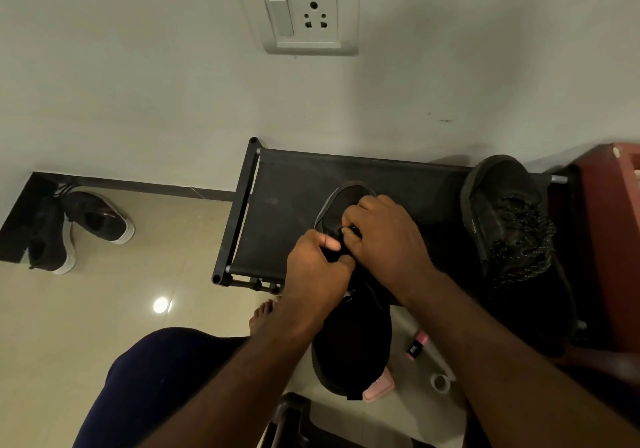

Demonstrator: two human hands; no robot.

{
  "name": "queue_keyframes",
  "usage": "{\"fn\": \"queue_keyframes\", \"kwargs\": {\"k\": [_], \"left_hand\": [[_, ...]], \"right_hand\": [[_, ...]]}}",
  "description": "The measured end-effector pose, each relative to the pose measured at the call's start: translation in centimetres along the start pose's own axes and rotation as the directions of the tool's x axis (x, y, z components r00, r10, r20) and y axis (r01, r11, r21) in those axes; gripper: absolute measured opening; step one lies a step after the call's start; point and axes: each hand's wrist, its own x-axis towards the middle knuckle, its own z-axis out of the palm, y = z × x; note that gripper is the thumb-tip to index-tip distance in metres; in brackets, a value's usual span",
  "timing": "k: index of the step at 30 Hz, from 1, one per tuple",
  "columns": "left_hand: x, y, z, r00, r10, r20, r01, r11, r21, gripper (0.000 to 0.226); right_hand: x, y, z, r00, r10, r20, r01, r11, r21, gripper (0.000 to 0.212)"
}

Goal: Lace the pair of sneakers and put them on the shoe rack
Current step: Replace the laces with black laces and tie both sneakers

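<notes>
A black sneaker (349,336) lies lengthwise over the front edge of the black shoe rack (287,184), toe toward the wall. My left hand (315,271) and my right hand (384,236) are both on its lace area, fingers curled and pinching the black lace near the toe end. The lace itself is mostly hidden under my fingers. The second black sneaker (509,212), with speckled laces threaded through it, rests on the rack's right end.
Another pair of black shoes with white soles (79,229) lies on the tiled floor by the left wall. A red cabinet (613,239) stands right of the rack. A pink item (417,343), a small tape roll (440,382) and my bare foot (263,316) are on the floor.
</notes>
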Motion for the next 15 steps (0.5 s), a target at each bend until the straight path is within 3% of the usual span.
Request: {"fn": "queue_keyframes", "kwargs": {"k": [6, 10, 15], "left_hand": [[0.1, -0.2, 0.0, 1.0, 0.008, 0.014, -0.009, 1.0, 0.004, 0.03], [-0.1, -0.3, 0.1, 1.0, -0.012, 0.027, 0.014, 0.995, -0.097, 0.039], [-0.3, -0.4, 0.5, 0.998, -0.002, 0.063, 0.013, 0.985, -0.174, 0.073]], "right_hand": [[0.3, 0.3, 0.1, 0.997, -0.076, -0.023, 0.077, 0.997, 0.028, 0.007], [0.4, 0.3, 0.0, 0.996, -0.084, -0.021, 0.085, 0.991, 0.107, 0.003], [1.0, -1.3, -0.8, 0.997, -0.077, 0.025, 0.068, 0.965, 0.252, 0.006]]}}
